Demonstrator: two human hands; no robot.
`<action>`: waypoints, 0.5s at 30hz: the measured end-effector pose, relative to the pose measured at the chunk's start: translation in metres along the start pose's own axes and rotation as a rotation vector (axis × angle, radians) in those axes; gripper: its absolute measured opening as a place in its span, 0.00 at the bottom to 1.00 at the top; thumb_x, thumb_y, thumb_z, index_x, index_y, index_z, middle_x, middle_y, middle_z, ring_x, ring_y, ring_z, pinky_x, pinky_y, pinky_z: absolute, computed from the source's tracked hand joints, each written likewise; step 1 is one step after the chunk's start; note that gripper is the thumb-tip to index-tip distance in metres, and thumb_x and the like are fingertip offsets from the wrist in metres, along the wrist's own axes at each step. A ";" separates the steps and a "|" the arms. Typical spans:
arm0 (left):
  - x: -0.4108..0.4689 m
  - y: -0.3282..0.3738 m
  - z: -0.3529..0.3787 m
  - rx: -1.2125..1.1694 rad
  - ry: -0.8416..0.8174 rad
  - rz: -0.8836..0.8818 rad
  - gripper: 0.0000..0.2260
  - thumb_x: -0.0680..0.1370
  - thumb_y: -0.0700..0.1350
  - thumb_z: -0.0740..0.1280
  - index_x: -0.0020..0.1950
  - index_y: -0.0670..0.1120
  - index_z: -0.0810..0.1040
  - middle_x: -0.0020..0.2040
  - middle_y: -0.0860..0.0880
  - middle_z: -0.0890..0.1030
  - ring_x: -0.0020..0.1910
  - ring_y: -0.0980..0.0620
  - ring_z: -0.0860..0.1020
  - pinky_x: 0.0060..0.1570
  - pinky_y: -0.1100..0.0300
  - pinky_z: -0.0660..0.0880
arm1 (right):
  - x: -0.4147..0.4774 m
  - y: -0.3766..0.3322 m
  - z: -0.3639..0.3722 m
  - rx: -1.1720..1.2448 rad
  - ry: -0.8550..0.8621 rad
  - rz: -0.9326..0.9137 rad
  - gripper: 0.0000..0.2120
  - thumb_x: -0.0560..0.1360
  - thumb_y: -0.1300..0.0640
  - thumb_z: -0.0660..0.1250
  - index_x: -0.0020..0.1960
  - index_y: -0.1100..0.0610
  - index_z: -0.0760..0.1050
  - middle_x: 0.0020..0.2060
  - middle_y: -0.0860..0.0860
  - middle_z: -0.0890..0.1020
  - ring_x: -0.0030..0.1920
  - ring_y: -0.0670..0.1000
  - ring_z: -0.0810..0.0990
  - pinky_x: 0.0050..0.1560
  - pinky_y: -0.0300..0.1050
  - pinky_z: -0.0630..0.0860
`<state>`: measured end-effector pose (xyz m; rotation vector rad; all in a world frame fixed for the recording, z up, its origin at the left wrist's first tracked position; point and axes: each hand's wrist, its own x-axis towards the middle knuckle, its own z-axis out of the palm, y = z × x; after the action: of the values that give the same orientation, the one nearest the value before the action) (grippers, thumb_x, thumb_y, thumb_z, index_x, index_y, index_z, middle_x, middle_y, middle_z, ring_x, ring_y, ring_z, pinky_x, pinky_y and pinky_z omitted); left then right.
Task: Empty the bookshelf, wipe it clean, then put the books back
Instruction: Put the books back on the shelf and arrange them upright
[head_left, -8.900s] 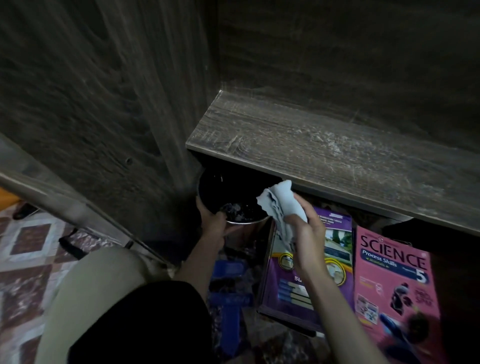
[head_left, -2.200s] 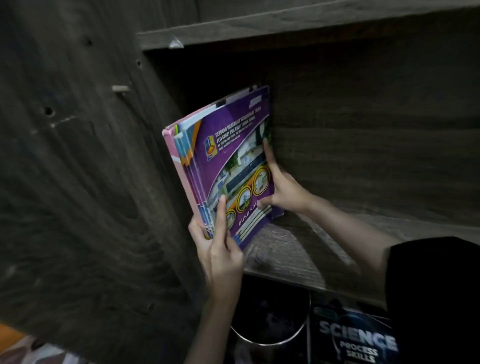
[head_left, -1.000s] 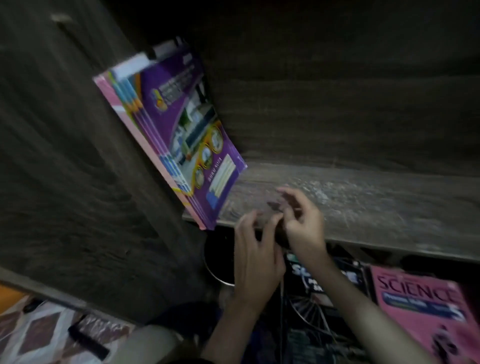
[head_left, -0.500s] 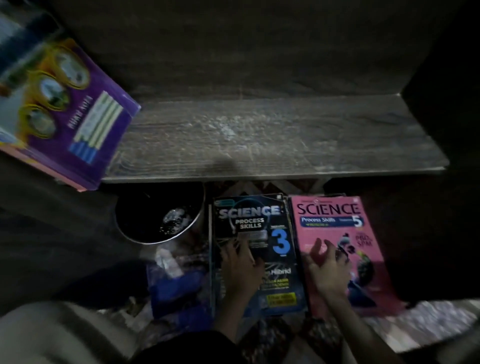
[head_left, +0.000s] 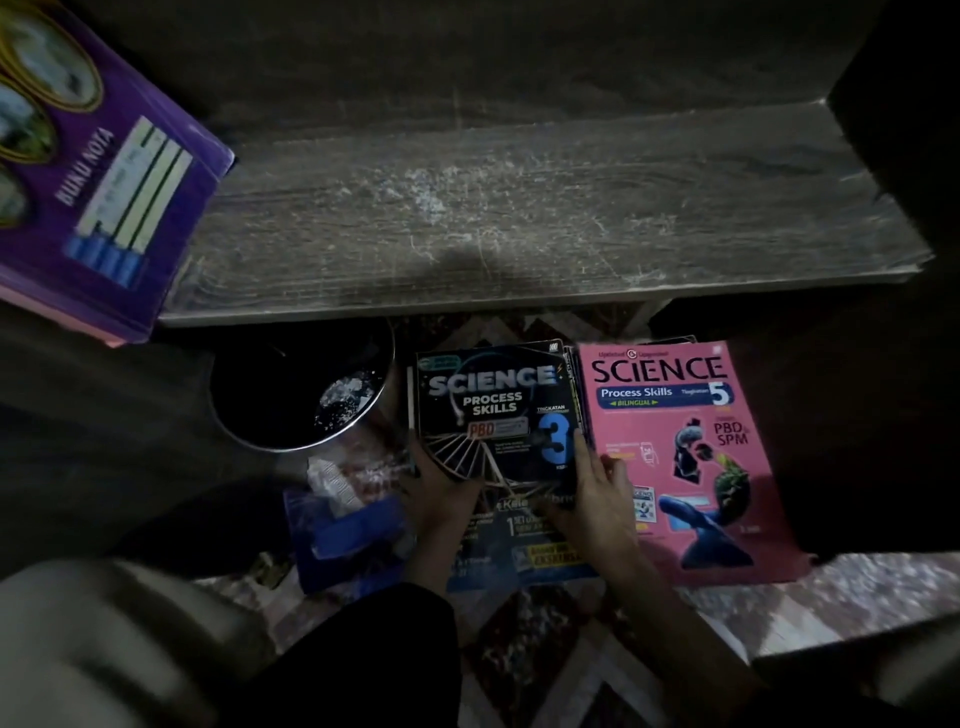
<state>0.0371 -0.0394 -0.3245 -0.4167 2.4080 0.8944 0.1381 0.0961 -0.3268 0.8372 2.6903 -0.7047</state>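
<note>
1. Wood is what the shelf (head_left: 519, 218) is made of. It runs across the far part of the view, bare in the middle and on the right.
2. Purple books (head_left: 104, 182) lean at the far left end of the shelf.
3. Two more books lie flat on the floor (head_left: 857, 587), near the person and below the shelf's front edge. The dark book (head_left: 493, 405) is on the left, and the pink book (head_left: 675, 441) is just beside it on the right. The dark book seems to top a small pile.
4. The left hand (head_left: 441, 493) holds the left edge of the dark book. The right hand (head_left: 592, 499) holds its right edge, next to the pink book. The hands are apart, one on each side, both gripping that book.
5. A round metal bowl (head_left: 311, 446) sits on the floor left of the dark book. A blue packet (head_left: 353, 525) lies nearer, by the left hand.
6. I think the wiping is done and this is the putting-back step.
7. Next, the dark book needs a lift up to the shelf, then a stand beside the purple books. It must clear the shelf's front edge, and the pile must not slide apart.
</note>
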 end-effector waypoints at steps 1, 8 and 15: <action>-0.001 0.000 -0.001 -0.009 0.036 0.016 0.49 0.67 0.51 0.76 0.76 0.56 0.46 0.69 0.33 0.62 0.68 0.34 0.63 0.64 0.41 0.65 | 0.001 0.000 -0.001 0.012 -0.008 0.010 0.50 0.72 0.37 0.66 0.77 0.53 0.37 0.74 0.48 0.61 0.61 0.51 0.62 0.57 0.45 0.63; -0.006 0.003 -0.026 -0.025 -0.057 0.301 0.37 0.71 0.47 0.74 0.72 0.64 0.56 0.66 0.45 0.72 0.61 0.41 0.74 0.57 0.50 0.73 | 0.003 -0.005 -0.003 0.004 -0.019 0.022 0.51 0.70 0.32 0.64 0.78 0.52 0.38 0.73 0.48 0.63 0.62 0.53 0.61 0.55 0.46 0.63; -0.003 0.034 -0.065 -0.286 -0.425 0.066 0.36 0.68 0.29 0.72 0.73 0.50 0.68 0.66 0.47 0.74 0.64 0.50 0.72 0.55 0.64 0.71 | 0.009 -0.008 -0.022 0.375 -0.056 0.195 0.44 0.69 0.33 0.66 0.77 0.45 0.48 0.63 0.57 0.71 0.65 0.58 0.62 0.62 0.49 0.63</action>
<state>0.0000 -0.0579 -0.2638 -0.2223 1.9233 1.2264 0.1242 0.1061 -0.3079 1.1279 2.4177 -1.1842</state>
